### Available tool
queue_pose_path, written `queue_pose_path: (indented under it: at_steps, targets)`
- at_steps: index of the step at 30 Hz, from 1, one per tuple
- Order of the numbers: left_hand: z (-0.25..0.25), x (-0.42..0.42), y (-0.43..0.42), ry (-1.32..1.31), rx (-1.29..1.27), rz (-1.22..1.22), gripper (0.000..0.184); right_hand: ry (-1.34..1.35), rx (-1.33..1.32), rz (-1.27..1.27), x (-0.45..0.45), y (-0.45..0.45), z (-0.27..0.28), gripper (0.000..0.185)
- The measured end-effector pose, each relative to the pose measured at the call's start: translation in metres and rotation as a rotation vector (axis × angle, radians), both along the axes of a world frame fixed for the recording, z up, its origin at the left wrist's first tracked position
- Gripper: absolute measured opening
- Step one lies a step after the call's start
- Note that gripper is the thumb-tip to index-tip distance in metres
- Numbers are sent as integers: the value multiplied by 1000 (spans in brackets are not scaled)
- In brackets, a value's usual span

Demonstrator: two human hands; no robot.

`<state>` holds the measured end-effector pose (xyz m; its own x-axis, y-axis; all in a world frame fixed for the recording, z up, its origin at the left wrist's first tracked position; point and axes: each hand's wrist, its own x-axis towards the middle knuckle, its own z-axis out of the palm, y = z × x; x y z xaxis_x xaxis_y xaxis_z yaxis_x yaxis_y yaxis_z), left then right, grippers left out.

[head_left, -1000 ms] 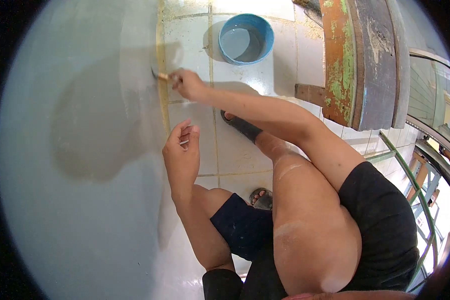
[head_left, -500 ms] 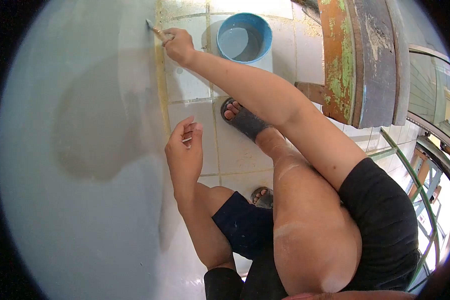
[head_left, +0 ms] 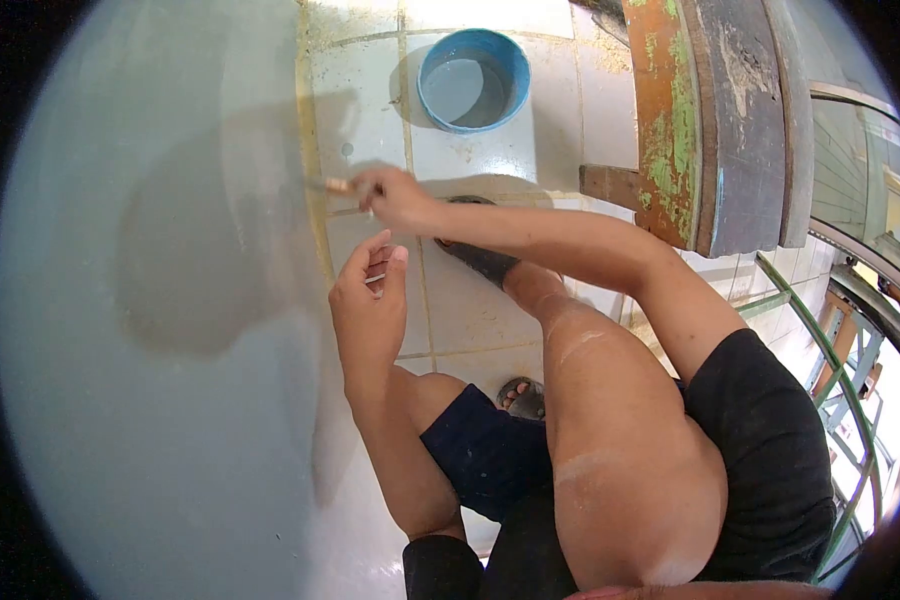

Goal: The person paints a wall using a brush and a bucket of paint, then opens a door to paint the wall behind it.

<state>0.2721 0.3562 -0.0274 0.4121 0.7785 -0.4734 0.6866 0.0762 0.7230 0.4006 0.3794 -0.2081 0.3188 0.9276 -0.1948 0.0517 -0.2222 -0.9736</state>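
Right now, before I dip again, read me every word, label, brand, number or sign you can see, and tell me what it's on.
There are none I can read.
Blue bucket: no lettering on the parts that show.
Grey wall and peeling wooden boards: no lettering that I can make out.
Brush in your right hand: too blurred to tell.
Background at far right: too small and distorted to tell.

The single head-worn view (dark-rimmed, strongly rounded) looks steeply down from close above the wearer's bare legs (head_left: 630,450), taking in both hands (head_left: 368,312), the tiled floor (head_left: 480,320) and, leftward, the grey wall (head_left: 170,450).
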Motion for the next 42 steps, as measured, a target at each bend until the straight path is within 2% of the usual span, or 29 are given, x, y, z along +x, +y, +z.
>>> queue_pose_path:
  at_steps: [2, 4, 6, 7, 9, 15, 17, 19, 23, 25, 27, 29, 31, 32, 34, 38, 40, 42]
  targets:
    - [0, -1, -2, -7, -5, 5, 35, -153, -82, -266, 13, 32, 8, 36]
    - [1, -3, -2, 12, -15, 2, 36, -186, -136, -447, 33, 78, 28, 33]
    - [4, -5, -1, 33, -16, 1, 37, -160, 18, -576, 43, 125, 19, 32]
    - [6, -5, 0, 38, -13, 16, 37, -155, 20, -572, 42, 134, 28, 32]
    - [7, -11, 0, 44, -8, 38, 37, 31, -6, -432, 39, 148, 43, 34]
    - [-1, -19, 2, -27, 50, 85, 33, -37, -15, -211, 7, 86, 33, 30]
    - [-4, -16, 3, -76, 102, 145, 29, 60, 42, -52, -12, 55, 4, 36]
    - [-7, -8, 5, -179, 122, 204, 28, -112, 35, 232, -14, 21, 13, 36]
    - [-2, 8, 6, -357, 246, 401, 26, 27, 15, 79, -11, -12, 44, 33]
    - [0, 10, 6, -360, 284, 428, 25, -132, -79, -239, 0, 1, 72, 22]
    - [1, 8, 5, -362, 321, 460, 24, -276, -29, -361, 16, 36, 80, 20]
    - [0, 1, 6, -321, 328, 468, 21, -348, -96, -379, 36, 76, 93, 18]
    - [-3, -6, 7, -341, 342, 481, 20, -377, -82, -544, 45, 112, 98, 12]
    - [-4, -9, 7, -363, 348, 492, 19, -374, -80, -540, 51, 134, 99, 12]
    - [-2, -14, 6, -356, 339, 479, 19, -257, -237, -614, 58, 163, 100, 19]
    - [2, -19, 3, -341, 293, 437, 17, -275, -155, -391, 43, 143, 95, 25]
    - [5, -19, 3, -339, 287, 439, 16, -437, 120, -361, 19, 111, 78, 31]
    - [5, -15, 2, -340, 275, 429, 16, -447, 133, -303, -7, 72, 78, 31]
